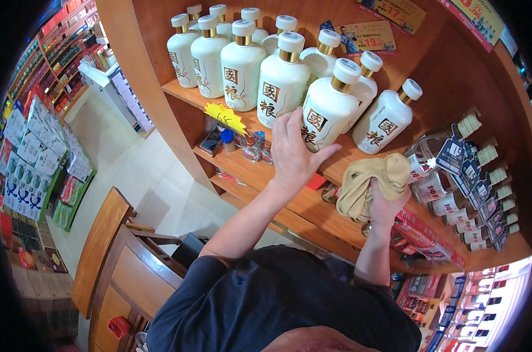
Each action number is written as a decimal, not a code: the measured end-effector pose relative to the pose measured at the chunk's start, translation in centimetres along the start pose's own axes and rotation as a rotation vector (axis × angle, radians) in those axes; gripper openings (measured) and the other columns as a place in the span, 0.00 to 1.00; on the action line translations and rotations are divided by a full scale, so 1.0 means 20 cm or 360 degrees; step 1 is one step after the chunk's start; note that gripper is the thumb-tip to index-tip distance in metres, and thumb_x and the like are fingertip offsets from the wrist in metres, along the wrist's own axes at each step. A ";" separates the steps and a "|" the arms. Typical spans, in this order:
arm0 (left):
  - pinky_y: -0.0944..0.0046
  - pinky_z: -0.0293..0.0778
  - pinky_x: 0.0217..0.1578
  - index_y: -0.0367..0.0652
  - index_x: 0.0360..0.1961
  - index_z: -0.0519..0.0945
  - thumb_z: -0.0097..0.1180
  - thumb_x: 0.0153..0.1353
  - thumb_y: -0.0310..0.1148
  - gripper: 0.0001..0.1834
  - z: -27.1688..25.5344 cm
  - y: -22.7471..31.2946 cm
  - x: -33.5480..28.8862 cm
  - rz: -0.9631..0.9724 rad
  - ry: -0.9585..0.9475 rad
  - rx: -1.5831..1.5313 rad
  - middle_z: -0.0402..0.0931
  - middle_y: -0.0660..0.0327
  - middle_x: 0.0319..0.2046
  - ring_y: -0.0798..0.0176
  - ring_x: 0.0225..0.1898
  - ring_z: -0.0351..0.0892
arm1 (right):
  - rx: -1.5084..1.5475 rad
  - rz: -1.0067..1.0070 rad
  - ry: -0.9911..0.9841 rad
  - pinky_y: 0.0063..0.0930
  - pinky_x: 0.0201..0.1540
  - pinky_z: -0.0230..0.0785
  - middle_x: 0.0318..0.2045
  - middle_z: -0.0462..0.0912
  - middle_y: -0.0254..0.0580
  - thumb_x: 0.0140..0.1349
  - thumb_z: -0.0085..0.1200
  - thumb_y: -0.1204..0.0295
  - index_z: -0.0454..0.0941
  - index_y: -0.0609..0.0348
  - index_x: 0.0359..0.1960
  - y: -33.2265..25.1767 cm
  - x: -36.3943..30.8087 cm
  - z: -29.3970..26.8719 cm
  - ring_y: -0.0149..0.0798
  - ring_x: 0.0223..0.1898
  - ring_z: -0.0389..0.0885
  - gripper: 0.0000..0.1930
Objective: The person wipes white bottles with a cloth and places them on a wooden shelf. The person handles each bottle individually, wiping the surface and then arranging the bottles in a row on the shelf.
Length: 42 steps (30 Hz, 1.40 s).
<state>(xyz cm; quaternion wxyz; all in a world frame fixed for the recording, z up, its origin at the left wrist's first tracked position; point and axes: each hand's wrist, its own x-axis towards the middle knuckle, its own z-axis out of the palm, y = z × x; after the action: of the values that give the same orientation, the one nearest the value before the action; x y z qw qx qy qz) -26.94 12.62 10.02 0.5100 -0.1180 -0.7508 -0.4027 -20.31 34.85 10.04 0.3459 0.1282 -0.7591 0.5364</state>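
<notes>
White liquor bottles with white caps and gold neck bands stand in rows on a wooden shelf [175,89]. My left hand [294,154] is at the front of the shelf, fingers and thumb apart, in front of the lower part of a white bottle [331,105]. Whether the fingertips touch that bottle I cannot tell. Another white bottle [282,79] stands just left of it, and one more white bottle [385,120] is apart on the right. My right hand [388,206] is closed round a bunched tan cloth [368,185], held before the shelf edge.
Clear glass bottles [448,190] with dark hanging tags line the shelf's right side. A yellow star-shaped price tag [226,117] sticks out from the shelf edge. Small items, including a blue-capped jar [228,138], sit on the lower shelf. A wooden chair [122,264] stands behind on the left.
</notes>
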 end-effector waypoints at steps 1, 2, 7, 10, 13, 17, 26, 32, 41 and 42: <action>0.48 0.72 0.51 0.34 0.61 0.67 0.84 0.33 0.45 0.55 0.01 0.00 0.00 -0.0014 0.0002 0.0000 0.71 0.48 0.49 0.44 0.50 0.72 | 0.0006 0.0000 -0.0028 0.33 0.56 0.74 0.46 0.85 0.45 0.53 0.68 0.83 0.78 0.69 0.52 -0.01 0.01 0.01 0.36 0.48 0.84 0.23; 0.48 0.72 0.51 0.34 0.61 0.67 0.84 0.33 0.45 0.55 0.01 0.00 0.00 -0.0028 0.0003 -0.0012 0.71 0.48 0.49 0.44 0.50 0.72 | 0.0019 -0.0006 -0.0042 0.33 0.56 0.75 0.46 0.86 0.45 0.53 0.68 0.82 0.78 0.69 0.52 -0.03 0.01 0.01 0.36 0.47 0.84 0.23; 0.48 0.72 0.50 0.33 0.62 0.68 0.81 0.37 0.50 0.54 0.02 0.00 -0.02 -0.0053 -0.0026 -0.0013 0.71 0.47 0.48 0.44 0.48 0.71 | 0.0064 0.0107 -0.0145 0.31 0.51 0.77 0.42 0.87 0.42 0.52 0.69 0.81 0.82 0.68 0.47 -0.11 0.04 0.11 0.32 0.44 0.85 0.19; 0.48 0.71 0.52 0.33 0.62 0.68 0.79 0.43 0.47 0.49 -0.03 -0.02 -0.03 -0.0082 -0.0063 -0.0151 0.71 0.46 0.50 0.43 0.50 0.71 | -0.0019 0.0172 -0.0227 0.29 0.48 0.77 0.41 0.87 0.41 0.53 0.71 0.77 0.82 0.68 0.47 -0.15 0.06 0.17 0.30 0.42 0.85 0.19; 0.48 0.69 0.57 0.33 0.61 0.69 0.75 0.53 0.36 0.38 -0.10 -0.08 -0.04 -0.0013 0.0063 -0.0353 0.70 0.45 0.53 0.41 0.54 0.71 | -0.0208 0.0208 -0.0289 0.29 0.47 0.77 0.40 0.88 0.42 0.53 0.72 0.76 0.81 0.67 0.49 -0.18 0.10 0.23 0.32 0.42 0.86 0.22; 0.49 0.67 0.57 0.34 0.61 0.69 0.72 0.53 0.29 0.36 -0.14 -0.20 0.04 -0.0119 0.0188 -0.0158 0.68 0.46 0.55 0.42 0.56 0.69 | -0.0572 0.0163 -0.0367 0.31 0.48 0.77 0.41 0.89 0.44 0.50 0.74 0.73 0.81 0.64 0.49 -0.22 0.14 0.34 0.37 0.43 0.88 0.24; 0.44 0.65 0.54 0.35 0.63 0.67 0.72 0.52 0.28 0.38 -0.15 -0.25 0.09 -0.0001 0.0146 -0.0040 0.67 0.42 0.55 0.39 0.54 0.67 | -0.1139 0.0113 -0.0260 0.45 0.45 0.78 0.40 0.88 0.49 0.48 0.74 0.56 0.81 0.57 0.47 -0.30 0.15 0.55 0.54 0.43 0.87 0.27; 0.44 0.65 0.53 0.35 0.62 0.67 0.72 0.51 0.27 0.38 -0.14 -0.25 0.09 -0.0016 0.0159 -0.0062 0.66 0.42 0.54 0.39 0.53 0.67 | -0.1241 0.0190 -0.0218 0.45 0.45 0.78 0.40 0.88 0.50 0.49 0.74 0.56 0.80 0.57 0.49 -0.31 0.14 0.60 0.55 0.43 0.87 0.29; 0.43 0.64 0.58 0.33 0.64 0.65 0.71 0.52 0.26 0.39 -0.23 -0.27 0.11 -0.0004 0.0005 -0.0152 0.64 0.41 0.57 0.37 0.57 0.65 | -0.1178 0.0161 -0.0180 0.44 0.47 0.77 0.41 0.88 0.50 0.45 0.76 0.57 0.78 0.57 0.51 -0.35 0.12 0.63 0.54 0.44 0.86 0.32; 0.43 0.64 0.58 0.33 0.65 0.65 0.70 0.52 0.25 0.39 -0.24 -0.27 0.12 0.0014 0.0026 -0.0180 0.65 0.41 0.57 0.37 0.57 0.66 | -0.1195 0.0158 -0.0186 0.45 0.47 0.77 0.42 0.88 0.50 0.44 0.77 0.57 0.78 0.57 0.51 -0.36 0.12 0.64 0.54 0.45 0.86 0.34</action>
<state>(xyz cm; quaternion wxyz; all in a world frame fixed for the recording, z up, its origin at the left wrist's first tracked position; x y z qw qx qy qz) -27.94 5.06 10.30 0.5105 -0.1467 -0.7221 -0.4433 -22.93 20.97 14.46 0.2986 -0.0141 -0.9264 0.2289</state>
